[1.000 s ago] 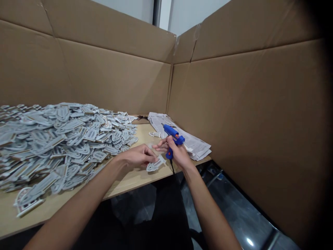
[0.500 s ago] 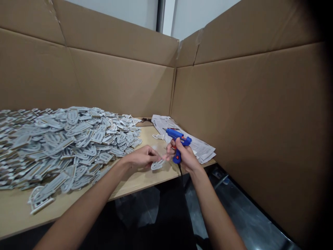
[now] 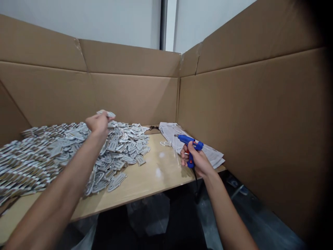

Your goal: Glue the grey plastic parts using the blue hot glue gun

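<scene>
My left hand (image 3: 98, 122) is raised over the back of a big heap of grey-white cut-out pieces (image 3: 114, 146). Its fingers are closed on one flat grey-white cut-out piece (image 3: 110, 114), which sticks out past the fingertips. A blue glue gun (image 3: 187, 139) is in my right hand (image 3: 199, 160), with the nozzle pointing left and the cord hanging below the handle. One loose white arch-shaped cut-out piece (image 3: 165, 143) lies on the wooden table (image 3: 153, 177) left of the nozzle.
Printed paper sheets (image 3: 169, 130) lie under and behind the glue gun. Tall cardboard walls (image 3: 135, 95) close off the back and right sides. Stacked rows of pieces (image 3: 28, 163) cover the table's left side. A dark cable (image 3: 154, 128) sits near the back corner.
My left hand has gone from beside the glue gun to above the heap on the left, carrying a piece. My right hand still holds the glue gun. The view has shifted.
</scene>
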{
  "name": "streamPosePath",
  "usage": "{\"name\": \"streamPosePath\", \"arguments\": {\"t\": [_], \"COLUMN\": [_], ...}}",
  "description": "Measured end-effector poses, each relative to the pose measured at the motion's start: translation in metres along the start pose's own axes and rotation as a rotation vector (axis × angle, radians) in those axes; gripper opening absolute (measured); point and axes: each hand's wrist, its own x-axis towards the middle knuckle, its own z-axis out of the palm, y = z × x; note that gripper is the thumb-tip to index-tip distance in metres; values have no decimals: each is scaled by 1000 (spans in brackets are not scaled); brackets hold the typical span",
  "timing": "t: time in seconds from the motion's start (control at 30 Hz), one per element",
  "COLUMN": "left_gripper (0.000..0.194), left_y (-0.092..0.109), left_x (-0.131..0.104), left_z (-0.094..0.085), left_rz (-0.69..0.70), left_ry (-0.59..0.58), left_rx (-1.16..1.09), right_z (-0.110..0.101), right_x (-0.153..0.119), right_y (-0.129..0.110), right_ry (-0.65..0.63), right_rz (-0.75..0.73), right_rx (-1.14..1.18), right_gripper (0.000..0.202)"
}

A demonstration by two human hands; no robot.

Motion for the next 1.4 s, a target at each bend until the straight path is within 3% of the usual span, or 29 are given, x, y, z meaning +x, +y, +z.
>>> {"name": "streamPosePath", "arguments": {"t": [0.1, 0.2, 0.27, 0.33, 0.4, 0.47, 0.57, 0.7, 0.9, 1.03, 1.13, 1.3, 1.4], "left_gripper": [15, 23, 30, 39, 48, 51, 39, 20, 28, 26, 27, 33, 37], "left_y": [2, -29, -58, -86, -106, -119, -130, -134, -131, -126, -122, -115, -112], "left_x": [6, -41, -84, -121, -144, -155, -157, -149, -127, -138, -159, -181, -186], "left_z": [7, 25, 44, 66, 89, 109, 127, 127, 99, 80, 68, 60, 60], "left_rz": [-22, 245, 476, 679, 805, 842, 805, 769, 662, 469, 353, 411, 198], "left_ry": [-40, -353, -652, -835, -1028, -1120, -1102, -1035, -872, -814, -850, -957, -999], "left_rx": [-8, 243, 389, 493, 522, 573, 653, 670, 673, 431, 262, 188, 106], "right_z": [-2, -3, -5, -7, -10, -11, -6, 3, -1, -5, -5, -6, -8], "right_x": [4, 9, 12, 13, 12, 11, 13, 20, 25, 25, 24, 22, 23], "right_y": [4, 11, 16, 20, 26, 32, 46, 62, 63, 59, 58, 59, 58], "right_ry": [38, 106, 162, 207, 212, 183, 232, 154, 154, 121, 113, 98, 97], "right_rz": [-13, -49, -54, -55, -103, -215, -272, -146, -96, -52, -58, -98, -126], "right_rx": [-2, -46, -113, -234, -427, -701, -1113, -1318, -1361, -1352, -1332, -1283, -1235], "right_gripper": [56, 55, 55, 54, 47, 32, 17, 36, 46, 38, 36, 24, 22]}}
